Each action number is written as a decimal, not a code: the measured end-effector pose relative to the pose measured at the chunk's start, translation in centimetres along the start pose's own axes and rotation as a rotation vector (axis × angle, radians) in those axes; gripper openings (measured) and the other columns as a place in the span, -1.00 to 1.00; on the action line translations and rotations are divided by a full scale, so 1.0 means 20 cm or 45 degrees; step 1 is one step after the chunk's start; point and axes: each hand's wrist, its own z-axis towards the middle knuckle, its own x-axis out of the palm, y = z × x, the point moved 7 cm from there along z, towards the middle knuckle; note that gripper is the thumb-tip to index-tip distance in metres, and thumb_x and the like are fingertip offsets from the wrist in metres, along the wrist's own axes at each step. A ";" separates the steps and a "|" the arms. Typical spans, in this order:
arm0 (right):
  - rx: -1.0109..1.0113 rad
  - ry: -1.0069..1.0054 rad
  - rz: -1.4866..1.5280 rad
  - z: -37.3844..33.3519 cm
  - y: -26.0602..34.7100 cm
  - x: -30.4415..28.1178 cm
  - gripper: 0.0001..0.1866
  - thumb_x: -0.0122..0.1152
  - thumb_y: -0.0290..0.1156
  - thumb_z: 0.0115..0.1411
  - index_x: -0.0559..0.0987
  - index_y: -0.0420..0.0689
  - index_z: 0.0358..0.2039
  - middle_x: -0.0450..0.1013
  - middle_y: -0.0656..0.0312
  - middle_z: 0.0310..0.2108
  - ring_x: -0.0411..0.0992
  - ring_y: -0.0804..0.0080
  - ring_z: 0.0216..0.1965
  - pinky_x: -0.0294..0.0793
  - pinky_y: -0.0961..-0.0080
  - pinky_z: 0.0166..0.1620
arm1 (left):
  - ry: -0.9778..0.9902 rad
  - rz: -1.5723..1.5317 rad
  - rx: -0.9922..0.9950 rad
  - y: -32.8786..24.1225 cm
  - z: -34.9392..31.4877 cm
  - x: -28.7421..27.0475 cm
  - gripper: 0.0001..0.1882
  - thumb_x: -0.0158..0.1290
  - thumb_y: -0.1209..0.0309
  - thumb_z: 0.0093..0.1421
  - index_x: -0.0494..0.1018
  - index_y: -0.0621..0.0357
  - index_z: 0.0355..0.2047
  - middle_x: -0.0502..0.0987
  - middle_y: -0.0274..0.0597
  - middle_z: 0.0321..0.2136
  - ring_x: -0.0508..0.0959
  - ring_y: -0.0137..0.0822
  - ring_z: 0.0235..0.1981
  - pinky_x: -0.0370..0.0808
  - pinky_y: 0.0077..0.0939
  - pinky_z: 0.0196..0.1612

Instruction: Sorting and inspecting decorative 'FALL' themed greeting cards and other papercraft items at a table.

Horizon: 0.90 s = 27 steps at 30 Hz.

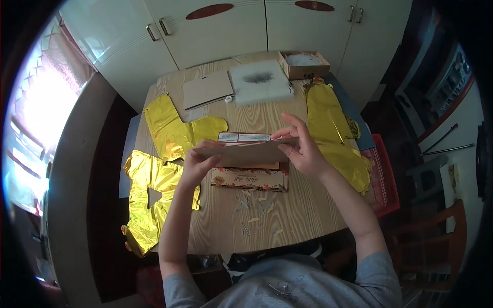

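Below, scraps are strewn on a wooden table, just in front of a floral box. Above the box, a card is pinched at one end by the left hand and at the other by the right hand, the two well apart. Gold foil is laid out on both sides. Farther back, a brown sheet, a white sheet and an open carton are set before pale cabinets.

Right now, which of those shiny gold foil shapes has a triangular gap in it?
The lower-left foil shape, at the near left corner of the table. Neither the L-shaped foil above it nor the foil on the right shows such a gap.
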 end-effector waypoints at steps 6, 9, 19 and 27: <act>0.186 0.104 0.279 0.00 -0.23 0.01 -0.69 -0.03 -0.49 0.19 0.24 -0.13 -0.04 0.36 0.26 -0.29 0.30 0.55 -0.20 0.26 0.59 -0.07 | -0.160 -0.062 -0.044 0.19 0.00 -0.02 -0.81 0.15 0.52 0.00 0.45 0.24 -0.33 0.50 -0.36 -0.50 0.45 -0.57 -0.50 0.42 -0.67 -0.43; 0.109 -0.029 0.086 0.01 -0.17 -0.02 -0.68 -0.01 -0.49 0.18 0.25 -0.13 -0.04 0.36 0.26 -0.33 0.32 0.50 -0.22 0.27 0.56 -0.09 | -0.047 -0.021 -0.046 0.26 -0.01 -0.03 -0.79 0.13 0.55 0.00 0.45 0.25 -0.30 0.49 -0.36 -0.49 0.44 -0.60 -0.53 0.39 -0.72 -0.54; -0.983 -0.260 -1.407 0.02 0.25 0.04 -0.75 0.22 -0.58 -0.20 0.55 -0.18 -0.40 0.44 0.31 -0.38 0.39 0.41 -0.39 0.39 0.49 -0.28 | -0.046 0.026 0.112 0.24 0.00 -0.01 -0.85 0.11 0.55 0.04 0.47 0.23 -0.32 0.50 -0.42 -0.46 0.43 -0.63 -0.45 0.38 -0.73 -0.44; -0.728 -0.189 -1.251 0.09 0.26 0.02 -0.85 0.25 -0.55 -0.18 0.55 -0.15 -0.49 0.43 0.30 -0.52 0.38 0.40 -0.49 0.40 0.54 -0.45 | -0.104 -0.037 0.083 0.22 0.00 0.00 -0.86 0.09 0.61 0.03 0.48 0.21 -0.35 0.51 -0.38 -0.43 0.46 -0.57 -0.40 0.42 -0.67 -0.32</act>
